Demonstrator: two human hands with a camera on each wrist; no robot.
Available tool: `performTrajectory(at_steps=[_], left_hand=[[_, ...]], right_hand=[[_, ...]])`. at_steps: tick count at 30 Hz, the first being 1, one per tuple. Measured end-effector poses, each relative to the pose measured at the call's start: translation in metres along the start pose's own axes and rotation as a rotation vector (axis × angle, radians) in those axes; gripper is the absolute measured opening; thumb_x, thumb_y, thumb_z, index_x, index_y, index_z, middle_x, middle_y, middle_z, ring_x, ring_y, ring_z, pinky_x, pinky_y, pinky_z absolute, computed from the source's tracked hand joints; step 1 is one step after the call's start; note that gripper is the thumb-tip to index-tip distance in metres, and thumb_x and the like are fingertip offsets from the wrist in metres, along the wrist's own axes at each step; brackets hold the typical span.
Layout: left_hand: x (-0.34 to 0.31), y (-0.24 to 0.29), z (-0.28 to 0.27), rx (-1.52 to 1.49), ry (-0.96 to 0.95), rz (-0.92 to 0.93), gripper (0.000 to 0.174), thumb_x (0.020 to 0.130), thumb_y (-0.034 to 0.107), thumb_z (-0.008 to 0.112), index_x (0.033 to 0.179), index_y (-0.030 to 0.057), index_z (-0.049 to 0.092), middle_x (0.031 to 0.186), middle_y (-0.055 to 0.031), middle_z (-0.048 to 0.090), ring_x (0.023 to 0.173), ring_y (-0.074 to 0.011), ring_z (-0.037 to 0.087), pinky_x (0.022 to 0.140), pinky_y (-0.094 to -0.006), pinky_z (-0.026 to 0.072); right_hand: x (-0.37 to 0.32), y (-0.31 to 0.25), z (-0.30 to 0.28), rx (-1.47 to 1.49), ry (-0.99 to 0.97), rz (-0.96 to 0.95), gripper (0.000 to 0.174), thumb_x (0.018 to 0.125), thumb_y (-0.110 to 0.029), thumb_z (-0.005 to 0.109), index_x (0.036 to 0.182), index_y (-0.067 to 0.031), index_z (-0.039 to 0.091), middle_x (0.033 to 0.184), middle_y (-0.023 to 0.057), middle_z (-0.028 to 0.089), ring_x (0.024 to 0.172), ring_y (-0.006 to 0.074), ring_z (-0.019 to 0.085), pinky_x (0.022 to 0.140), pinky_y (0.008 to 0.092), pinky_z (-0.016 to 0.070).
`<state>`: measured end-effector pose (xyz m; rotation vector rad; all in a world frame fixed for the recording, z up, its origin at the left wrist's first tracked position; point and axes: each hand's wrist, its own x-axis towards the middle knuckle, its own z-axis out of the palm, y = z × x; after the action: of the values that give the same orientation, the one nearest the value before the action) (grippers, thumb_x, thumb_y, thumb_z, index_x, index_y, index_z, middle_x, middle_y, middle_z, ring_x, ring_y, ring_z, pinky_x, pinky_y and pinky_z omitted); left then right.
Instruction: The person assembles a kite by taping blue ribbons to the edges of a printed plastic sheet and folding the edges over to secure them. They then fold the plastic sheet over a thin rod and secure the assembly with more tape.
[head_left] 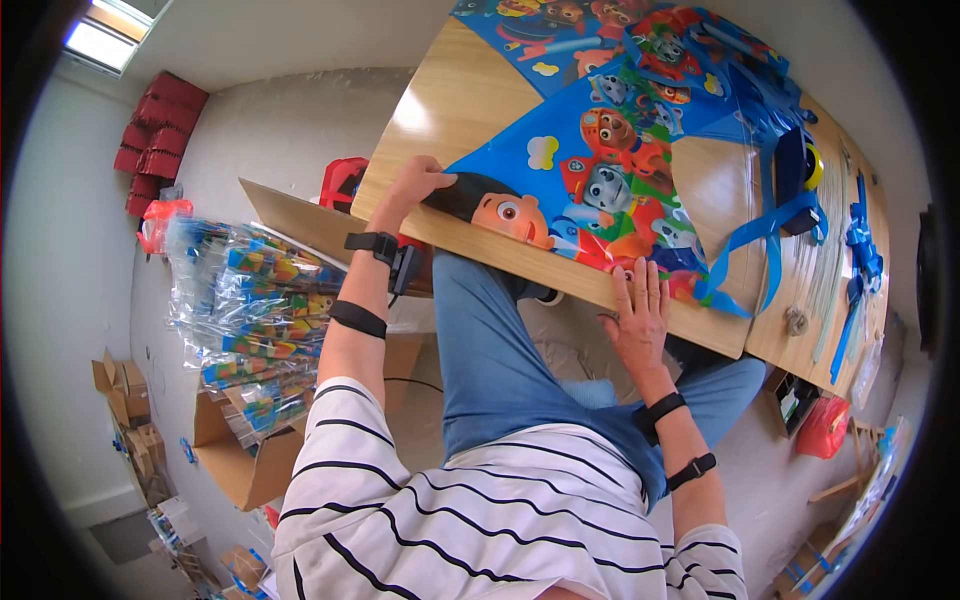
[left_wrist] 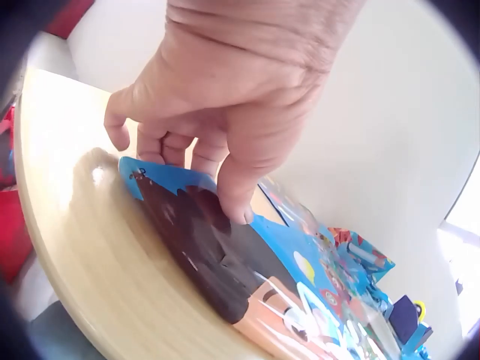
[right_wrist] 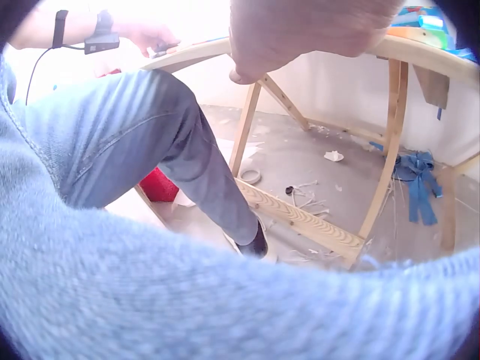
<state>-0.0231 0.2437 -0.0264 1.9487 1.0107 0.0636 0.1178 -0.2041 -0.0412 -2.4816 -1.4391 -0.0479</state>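
Note:
A glossy blue plastic sheet (head_left: 545, 150) printed with cartoon characters lies on the wooden table, its near edge along the table's front. At its left corner, my left hand (head_left: 412, 188) pinches the dark-haired part of the print. The left wrist view shows the thumb (left_wrist: 238, 208) on the sheet (left_wrist: 217, 232) and the fingers behind its edge. My right hand (head_left: 638, 320) rests with straight fingers on the sheet's near edge, at the table's rim. In the right wrist view that hand (right_wrist: 307, 34) shows only partly, and its fingertips are hidden.
More printed plastic (head_left: 690, 45) covers the table's far side. Blue ribbon (head_left: 750, 240) trails beside a dark blue roll (head_left: 795, 180) at right. A cardboard box (head_left: 240, 450) with plastic-wrapped printed pieces (head_left: 265, 320) stands at left. Wooden table legs (right_wrist: 386, 150) show below.

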Motion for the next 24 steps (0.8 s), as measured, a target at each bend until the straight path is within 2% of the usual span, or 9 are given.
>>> performTrajectory(at_steps=[2, 5, 11, 14, 19, 24], left_hand=[[-0.006, 0.004, -0.006, -0.061, -0.023, -0.025, 0.018, 0.083, 0.016, 0.082, 0.088, 0.0021, 0.07, 0.08, 0.0003, 0.062, 0.073, -0.0123, 0.053, 0.063, -0.031, 0.0405], [-0.001, -0.005, -0.005, -0.027, -0.038, 0.027, 0.016, 0.083, 0.014, 0.081, 0.089, 0.0023, 0.071, 0.08, 0.0001, 0.062, 0.073, -0.0125, 0.053, 0.063, -0.0316, 0.04], [0.001, -0.003, -0.002, 0.001, -0.056, -0.009, 0.012, 0.082, 0.008, 0.081, 0.087, 0.0015, 0.072, 0.076, 0.0007, 0.061, 0.073, -0.0122, 0.052, 0.063, -0.0318, 0.0396], [0.005, -0.013, 0.003, 0.01, 0.005, 0.044, 0.016, 0.075, 0.008, 0.083, 0.083, -0.0016, 0.072, 0.072, -0.0053, 0.065, 0.067, -0.0165, 0.058, 0.06, -0.0362, 0.0448], [0.003, -0.021, 0.008, -0.012, 0.046, 0.05, 0.016, 0.074, 0.005, 0.083, 0.082, -0.0015, 0.072, 0.072, -0.0049, 0.065, 0.068, -0.0161, 0.059, 0.061, -0.036, 0.0458], [0.003, -0.025, 0.008, -0.086, 0.047, 0.098, 0.017, 0.073, 0.006, 0.084, 0.084, -0.0002, 0.073, 0.073, -0.0063, 0.066, 0.071, -0.0167, 0.06, 0.065, -0.0351, 0.0479]], right_hand=[[0.001, -0.001, -0.001, 0.003, -0.006, 0.002, 0.104, 0.069, -0.031, 0.088, 0.159, -0.0186, 0.038, 0.167, 0.0181, 0.028, 0.155, 0.0385, 0.026, 0.124, 0.0545, 0.0233], [0.0, -0.001, -0.001, 0.004, -0.006, -0.001, 0.104, 0.069, -0.03, 0.088, 0.159, -0.0186, 0.038, 0.167, 0.0182, 0.028, 0.155, 0.0385, 0.026, 0.124, 0.0542, 0.023], [0.0, -0.001, -0.001, 0.011, -0.012, -0.004, 0.106, 0.068, -0.028, 0.089, 0.159, -0.0174, 0.038, 0.167, 0.0188, 0.028, 0.155, 0.0388, 0.025, 0.124, 0.0545, 0.0222], [-0.002, 0.0, -0.002, 0.019, -0.017, -0.008, 0.106, 0.067, -0.025, 0.09, 0.159, -0.0156, 0.038, 0.167, 0.019, 0.027, 0.155, 0.0392, 0.024, 0.125, 0.0567, 0.0198], [-0.001, -0.003, -0.005, -0.023, -0.022, 0.004, 0.107, 0.066, -0.025, 0.09, 0.159, -0.015, 0.038, 0.167, 0.0189, 0.027, 0.156, 0.0385, 0.024, 0.125, 0.0599, 0.0159], [0.001, -0.007, -0.01, -0.025, -0.046, -0.038, 0.106, 0.069, -0.026, 0.089, 0.159, -0.0078, 0.036, 0.167, 0.0192, 0.026, 0.156, 0.0363, 0.023, 0.125, 0.0575, 0.0174]])
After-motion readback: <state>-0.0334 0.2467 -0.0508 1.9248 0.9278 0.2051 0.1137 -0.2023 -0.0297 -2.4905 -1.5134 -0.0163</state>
